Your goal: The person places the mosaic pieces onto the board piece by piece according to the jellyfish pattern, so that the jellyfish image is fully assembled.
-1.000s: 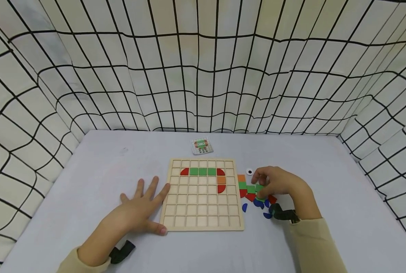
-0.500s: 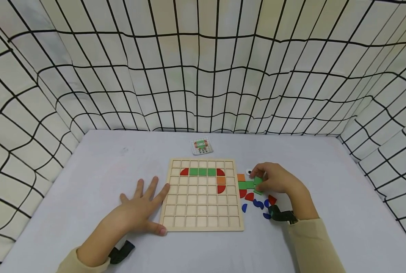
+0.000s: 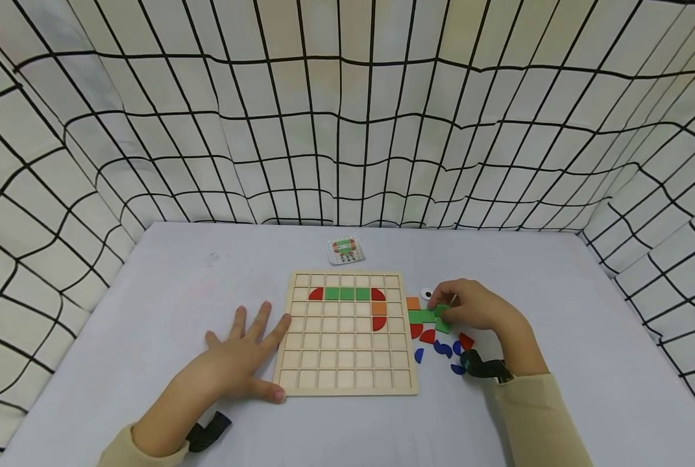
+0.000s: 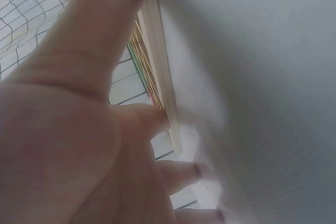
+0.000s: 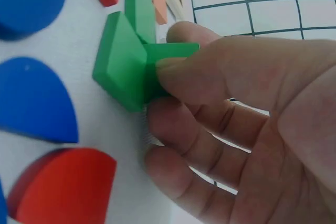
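Observation:
A wooden grid board [image 3: 347,358] lies on the table, bearing a row of red and green tiles plus an orange and a red one below its right end. My left hand [image 3: 233,370] is spread at the board's left side; its thumb [image 4: 89,40] and a fingertip touch the edge. To the right of the board, my right hand [image 3: 470,305] pinches a green square tile [image 5: 170,51] between thumb and fingers. Another green square [image 5: 121,61] lies against it, and further green tiles [image 3: 421,316] reach to the board's edge.
Beyond the board lies a small picture card [image 3: 345,250]. Near my right hand are a white disc with a black dot [image 3: 426,294], an orange square [image 3: 413,303], red quarter-round tiles [image 3: 427,336] and several blue rounded pieces [image 3: 442,348]. Black-lined netting [image 3: 347,162] surrounds the table.
My right hand has shifted slightly away from me, and the green tiles by it have been pushed along, one now beside the green tile at the board's edge. My left hand stays put.

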Demonstrator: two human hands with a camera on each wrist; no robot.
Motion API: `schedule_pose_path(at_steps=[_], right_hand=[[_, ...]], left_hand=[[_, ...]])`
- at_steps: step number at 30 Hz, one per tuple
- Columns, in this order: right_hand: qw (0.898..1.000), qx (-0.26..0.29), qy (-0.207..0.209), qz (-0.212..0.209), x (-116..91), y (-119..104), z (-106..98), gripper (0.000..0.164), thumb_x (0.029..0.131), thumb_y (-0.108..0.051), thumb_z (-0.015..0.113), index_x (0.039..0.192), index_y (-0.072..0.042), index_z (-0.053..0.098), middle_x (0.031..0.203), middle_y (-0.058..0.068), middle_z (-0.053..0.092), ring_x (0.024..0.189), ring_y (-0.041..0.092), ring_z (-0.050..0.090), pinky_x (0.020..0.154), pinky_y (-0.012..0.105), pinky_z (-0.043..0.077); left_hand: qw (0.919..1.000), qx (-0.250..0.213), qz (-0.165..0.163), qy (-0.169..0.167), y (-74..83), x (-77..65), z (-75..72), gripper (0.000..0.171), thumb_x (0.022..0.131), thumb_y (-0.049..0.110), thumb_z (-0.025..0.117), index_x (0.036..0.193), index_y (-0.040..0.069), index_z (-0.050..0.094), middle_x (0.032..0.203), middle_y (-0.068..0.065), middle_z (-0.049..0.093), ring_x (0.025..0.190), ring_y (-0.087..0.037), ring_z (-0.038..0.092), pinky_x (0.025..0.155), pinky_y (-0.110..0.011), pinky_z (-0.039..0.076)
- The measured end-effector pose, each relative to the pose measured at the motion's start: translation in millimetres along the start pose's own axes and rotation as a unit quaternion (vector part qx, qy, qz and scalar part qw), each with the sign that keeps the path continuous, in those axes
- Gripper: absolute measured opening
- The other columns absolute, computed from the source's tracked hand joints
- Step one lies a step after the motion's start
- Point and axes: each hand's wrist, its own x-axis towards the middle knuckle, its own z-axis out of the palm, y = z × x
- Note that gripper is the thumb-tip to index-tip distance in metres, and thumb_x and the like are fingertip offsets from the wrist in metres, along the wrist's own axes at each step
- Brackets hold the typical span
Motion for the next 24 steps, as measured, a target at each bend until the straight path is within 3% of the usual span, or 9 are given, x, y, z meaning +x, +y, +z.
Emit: schedule_pose_path(at_steps=[9, 17, 24], right_hand=[[0.997, 0.021, 0.042, -0.058, -2.0, -6.7, -3.7, 0.021, 0.089, -0.007, 0.065, 0.109, -0.012, 0.067, 0.096, 0.002, 0.063, 0.091, 0.022, 0.056, 0.078, 0.033, 0.05], [0.992, 0.081, 0.061, -0.072, 0.3, -13.1, 1.8, 0.015, 0.089, -0.007, 0.067, 0.101, -0.014, 0.061, 0.099, 0.005, 0.063, 0.088, 0.025, 0.061, 0.077, 0.035, 0.054], [0.99, 0.08, 0.066, -0.095, 4.5, -14.8, 7.3, 0.014, 0.09, -0.007, 0.067, 0.103, -0.012, 0.065, 0.1, 0.004, 0.064, 0.087, 0.023, 0.062, 0.077, 0.035, 0.054]], left_hand=[[1.0, -0.006, 0.001, 0.005, 1.8, 0.5, -1.1, 0.128, 0.059, 0.074, 0.077, 0.16, 0.018, 0.021, 0.165, -0.026, 0.004, 0.143, -0.064, 0.0, 0.085, -0.092, 0.011], [1.0, -0.004, 0.004, 0.006, 1.2, 0.4, -1.0, 0.129, 0.059, 0.074, 0.076, 0.161, 0.018, 0.021, 0.165, -0.026, 0.003, 0.142, -0.065, 0.0, 0.085, -0.092, 0.012], [1.0, -0.006, 0.002, 0.002, 1.0, -0.6, -0.6, 0.128, 0.06, 0.074, 0.076, 0.161, 0.019, 0.02, 0.165, -0.026, 0.003, 0.143, -0.064, 0.0, 0.086, -0.092, 0.01]])
